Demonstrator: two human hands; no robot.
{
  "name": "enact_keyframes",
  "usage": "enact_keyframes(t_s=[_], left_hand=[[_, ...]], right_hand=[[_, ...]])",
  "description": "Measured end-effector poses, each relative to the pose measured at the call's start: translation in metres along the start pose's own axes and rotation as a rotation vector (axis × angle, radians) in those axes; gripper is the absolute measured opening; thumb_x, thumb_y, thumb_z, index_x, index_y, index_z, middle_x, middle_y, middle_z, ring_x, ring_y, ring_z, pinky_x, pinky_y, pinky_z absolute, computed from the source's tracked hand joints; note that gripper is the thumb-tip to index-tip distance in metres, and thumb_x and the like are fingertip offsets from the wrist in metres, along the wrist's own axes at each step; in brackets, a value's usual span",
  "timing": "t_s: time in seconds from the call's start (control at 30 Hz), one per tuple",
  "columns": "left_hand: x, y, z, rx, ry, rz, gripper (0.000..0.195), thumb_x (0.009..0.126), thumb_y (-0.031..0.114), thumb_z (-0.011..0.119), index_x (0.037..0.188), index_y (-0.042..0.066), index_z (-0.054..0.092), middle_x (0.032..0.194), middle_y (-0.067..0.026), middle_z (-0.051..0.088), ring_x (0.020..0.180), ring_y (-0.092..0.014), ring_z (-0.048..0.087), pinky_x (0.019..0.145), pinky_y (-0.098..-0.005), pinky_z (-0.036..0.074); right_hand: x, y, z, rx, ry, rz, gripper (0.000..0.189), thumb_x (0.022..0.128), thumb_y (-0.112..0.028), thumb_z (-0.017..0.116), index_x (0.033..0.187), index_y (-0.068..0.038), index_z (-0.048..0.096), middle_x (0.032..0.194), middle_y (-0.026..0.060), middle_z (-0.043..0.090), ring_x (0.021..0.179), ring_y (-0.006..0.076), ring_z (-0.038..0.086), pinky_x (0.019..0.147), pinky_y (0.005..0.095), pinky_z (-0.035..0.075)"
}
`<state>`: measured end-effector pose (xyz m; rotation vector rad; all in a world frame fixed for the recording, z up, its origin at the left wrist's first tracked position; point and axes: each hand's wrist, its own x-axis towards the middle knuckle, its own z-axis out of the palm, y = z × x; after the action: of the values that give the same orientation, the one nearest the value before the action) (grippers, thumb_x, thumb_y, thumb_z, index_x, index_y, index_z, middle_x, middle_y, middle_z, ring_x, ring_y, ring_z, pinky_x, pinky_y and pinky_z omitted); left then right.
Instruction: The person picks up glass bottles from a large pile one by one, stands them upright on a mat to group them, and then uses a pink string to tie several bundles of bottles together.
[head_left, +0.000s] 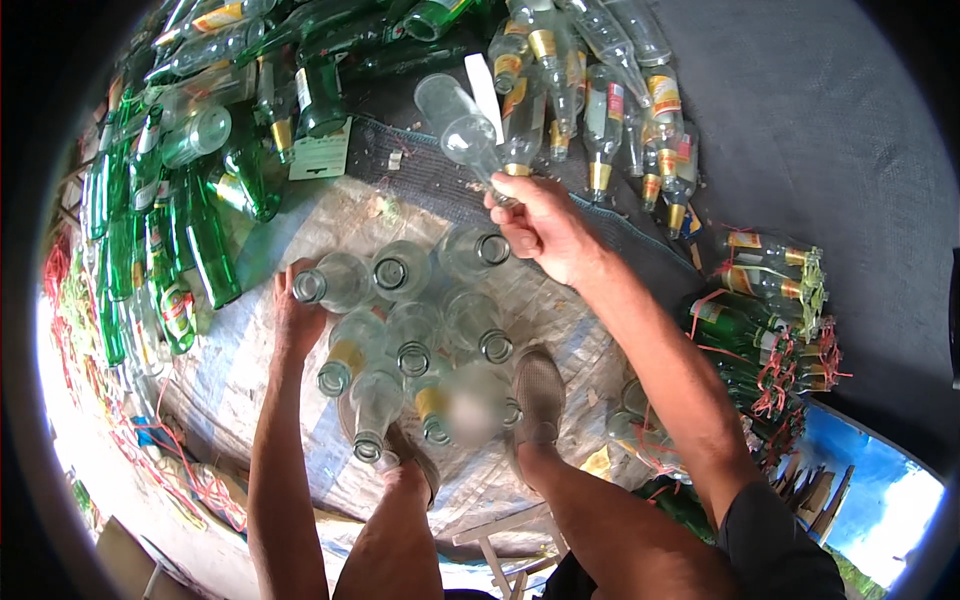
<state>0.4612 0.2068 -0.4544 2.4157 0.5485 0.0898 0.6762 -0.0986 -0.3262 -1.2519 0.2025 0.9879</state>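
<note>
My right hand grips a clear glass bottle by its neck, the base pointing up and away. Below it, several clear glass bottles stand close together between and beyond my feet, necks towards me. Two of them bear yellow labels. My left hand is at the left side of this group, touching the outermost clear bottle; its fingers are partly behind the glass, so its hold cannot be made out.
Green bottles lie at the left and top. Labelled clear bottles lie at the upper right. Bundles of bottles tied with red string lie on the right. A worn tarpaulin covers the ground. A wooden stool is below me.
</note>
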Motion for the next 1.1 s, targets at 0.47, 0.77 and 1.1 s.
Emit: enact_keyframes(t_s=[0.47,0.77,1.1], left_hand=[[-0.062,0.014,-0.019,-0.288,0.142,-0.095,0.045,0.086,0.012,0.073,0.128,0.004,0.059,0.109,-0.0106,0.058,0.095,-0.023,0.058,0.085,-0.0378,0.051],[-0.224,0.043,-0.044,-0.407,0.155,-0.286,0.032,0.09,0.009,0.068,0.12,0.003,0.061,0.105,-0.0083,0.057,0.088,-0.016,0.057,0.075,-0.0299,0.05],[-0.395,0.063,-0.051,-0.46,0.009,-0.581,0.033,0.086,0.006,0.071,0.118,0.004,0.063,0.105,-0.0105,0.058,0.087,-0.02,0.06,0.076,-0.0331,0.051]], right_hand=[[-0.105,0.008,-0.037,-0.301,0.124,0.018,0.032,0.098,-0.034,0.06,0.088,-0.003,0.06,0.066,-0.0041,0.049,0.043,0.0024,0.035,0.039,0.0213,0.025],[-0.23,0.009,-0.083,-0.853,0.452,0.034,0.034,0.093,-0.031,0.061,0.079,0.0,0.056,0.06,0.0096,0.053,0.05,0.022,0.052,0.051,0.0372,0.041],[-0.27,0.04,-0.105,-1.685,0.507,-0.324,0.028,0.091,-0.024,0.06,0.083,0.003,0.059,0.075,0.0291,0.064,0.079,0.0488,0.063,0.073,0.0549,0.05]])
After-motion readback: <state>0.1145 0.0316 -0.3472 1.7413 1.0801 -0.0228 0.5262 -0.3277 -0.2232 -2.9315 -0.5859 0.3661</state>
